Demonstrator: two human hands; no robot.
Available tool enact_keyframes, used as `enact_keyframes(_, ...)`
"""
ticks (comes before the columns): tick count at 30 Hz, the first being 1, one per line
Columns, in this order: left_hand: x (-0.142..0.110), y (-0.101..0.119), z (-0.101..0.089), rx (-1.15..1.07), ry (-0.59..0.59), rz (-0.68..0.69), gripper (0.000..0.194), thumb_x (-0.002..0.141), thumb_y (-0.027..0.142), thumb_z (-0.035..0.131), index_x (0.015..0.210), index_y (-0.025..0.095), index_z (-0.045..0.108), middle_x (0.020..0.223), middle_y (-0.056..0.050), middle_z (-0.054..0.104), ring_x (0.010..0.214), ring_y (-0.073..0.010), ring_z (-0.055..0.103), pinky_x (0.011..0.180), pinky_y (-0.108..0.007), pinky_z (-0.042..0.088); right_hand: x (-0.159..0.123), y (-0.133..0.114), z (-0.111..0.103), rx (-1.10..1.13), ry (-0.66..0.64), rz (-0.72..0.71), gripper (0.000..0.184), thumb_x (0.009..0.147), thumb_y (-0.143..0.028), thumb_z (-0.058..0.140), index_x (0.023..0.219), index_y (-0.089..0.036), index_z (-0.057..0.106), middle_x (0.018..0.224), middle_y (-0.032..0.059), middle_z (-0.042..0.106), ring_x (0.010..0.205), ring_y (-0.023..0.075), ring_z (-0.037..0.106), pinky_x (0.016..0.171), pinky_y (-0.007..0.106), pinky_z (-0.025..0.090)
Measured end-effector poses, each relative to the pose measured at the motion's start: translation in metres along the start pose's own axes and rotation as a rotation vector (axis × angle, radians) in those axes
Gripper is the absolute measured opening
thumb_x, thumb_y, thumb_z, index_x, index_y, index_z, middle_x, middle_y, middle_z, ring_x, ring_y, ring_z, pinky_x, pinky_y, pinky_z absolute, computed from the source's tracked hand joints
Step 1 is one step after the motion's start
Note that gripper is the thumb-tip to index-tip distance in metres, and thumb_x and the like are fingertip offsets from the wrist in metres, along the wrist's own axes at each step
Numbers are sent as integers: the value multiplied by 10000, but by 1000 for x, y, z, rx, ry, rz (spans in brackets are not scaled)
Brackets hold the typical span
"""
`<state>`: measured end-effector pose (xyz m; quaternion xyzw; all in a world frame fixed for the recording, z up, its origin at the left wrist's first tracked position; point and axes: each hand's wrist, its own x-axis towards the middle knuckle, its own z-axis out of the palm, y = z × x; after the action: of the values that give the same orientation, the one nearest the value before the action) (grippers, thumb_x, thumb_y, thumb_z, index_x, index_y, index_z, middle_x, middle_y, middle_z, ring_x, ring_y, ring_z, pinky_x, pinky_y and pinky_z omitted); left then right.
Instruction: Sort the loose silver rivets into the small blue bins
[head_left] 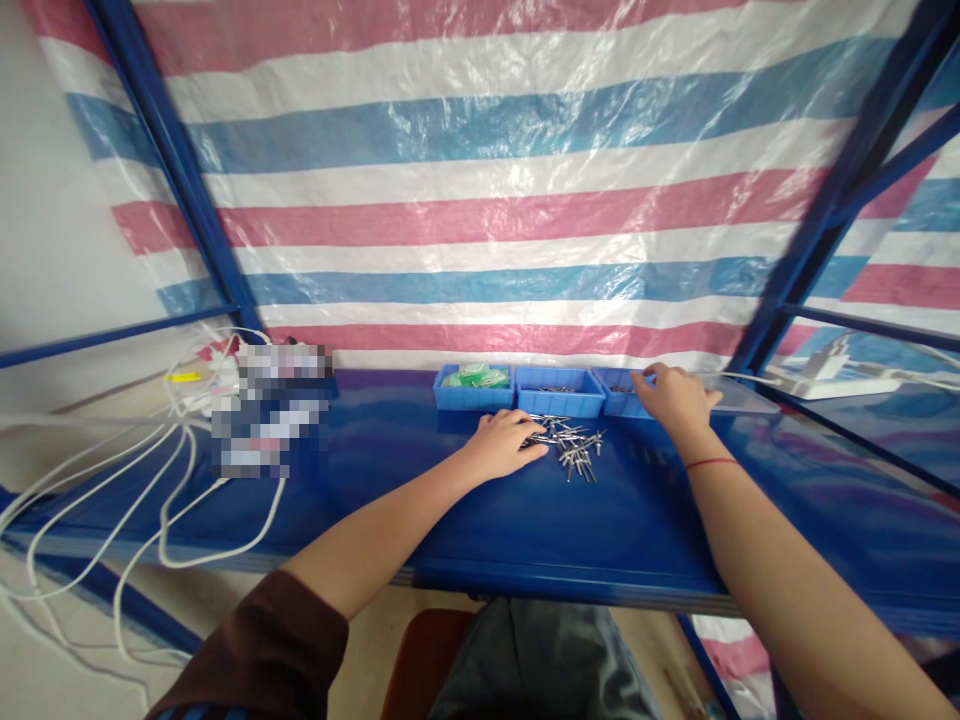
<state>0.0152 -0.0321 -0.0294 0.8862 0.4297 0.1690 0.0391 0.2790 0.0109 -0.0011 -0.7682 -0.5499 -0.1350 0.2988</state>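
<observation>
My left hand [511,444] rests on the blue tabletop, fingers spread at the left side of a loose pile of slim, shiny metal pins [576,445]. Its fingertips touch the nearest pins. My right hand [679,397] is over the right-hand blue bin [621,403], thumb and fingers apart, with no held thing visible; it covers part of that bin. More small metal pieces lie in the middle blue bin [561,404]. Green and clear plastic packets [476,377] fill the left blue bin [474,400].
White cables [180,500] hang over the table's left end beside blurred-out items [270,410]. To the right are a clear plastic sheet or lid [742,398] and a white power strip [844,375]. Blue frame posts [817,230] and a striped tarp [487,220] stand behind.
</observation>
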Motion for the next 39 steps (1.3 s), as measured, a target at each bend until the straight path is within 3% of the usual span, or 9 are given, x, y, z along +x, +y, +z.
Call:
enact_keyframes(7, 3, 3, 2, 32, 60, 15, 212, 877, 371, 472, 880, 259, 651, 978, -7, 627, 984, -222, 532, 866, -415, 355, -4, -14, -8, 83, 8, -100, 347, 795, -367, 431, 999, -183, 643, 989, 137, 653, 946, 330, 544, 783, 488, 351)
enact_keyframes(11, 3, 2, 2, 38, 100, 20, 213, 887, 368, 463, 887, 262, 647, 1001, -6, 615, 970, -215, 533, 850, -398, 356, -5, -24, -11, 174, -41, -160, 304, 773, -368, 466, 948, -204, 652, 932, 92, 678, 909, 307, 572, 783, 460, 364)
enact_keyframes(18, 6, -3, 2, -91, 227, -1, 220, 900, 318, 436, 889, 245, 644, 934, -2, 636, 895, -175, 570, 793, -302, 407, -10, -43, -11, 636, -330, -364, 263, 758, -347, 473, 716, -158, 652, 769, 68, 682, 757, 206, 600, 702, 314, 436)
enact_keyframes(26, 13, -7, 0, -374, 510, 19, 131, 858, 220, 496, 895, 191, 618, 886, -21, 654, 845, -146, 599, 798, -269, 455, -39, -69, -14, 704, -736, -692, 305, 782, -413, 525, 867, -156, 667, 816, 40, 676, 729, 165, 583, 684, 296, 448)
enact_keyframes(31, 14, -4, -1, -563, 584, -45, 205, 816, 222, 560, 1019, 196, 582, 889, -20, 670, 822, -138, 626, 768, -268, 477, -47, -77, -7, 712, -742, -764, 349, 817, -438, 482, 749, -140, 651, 678, 27, 627, 623, 140, 532, 603, 284, 414)
enact_keyframes(35, 15, -5, -1, -686, 607, -127, 171, 790, 278, 602, 930, 181, 603, 875, -31, 683, 836, -153, 638, 745, -269, 478, -48, -78, -5, 844, -739, -719, 346, 801, -447, 516, 787, -131, 658, 768, 62, 667, 696, 160, 574, 660, 308, 450)
enact_keyframes(39, 16, -7, -2, -725, 605, -124, 164, 806, 322, 584, 863, 173, 619, 865, -34, 688, 831, -155, 636, 750, -270, 480, -50, -80, -7, 915, -728, -671, 335, 777, -454, 549, 803, -141, 666, 794, 66, 679, 722, 169, 593, 683, 327, 469)
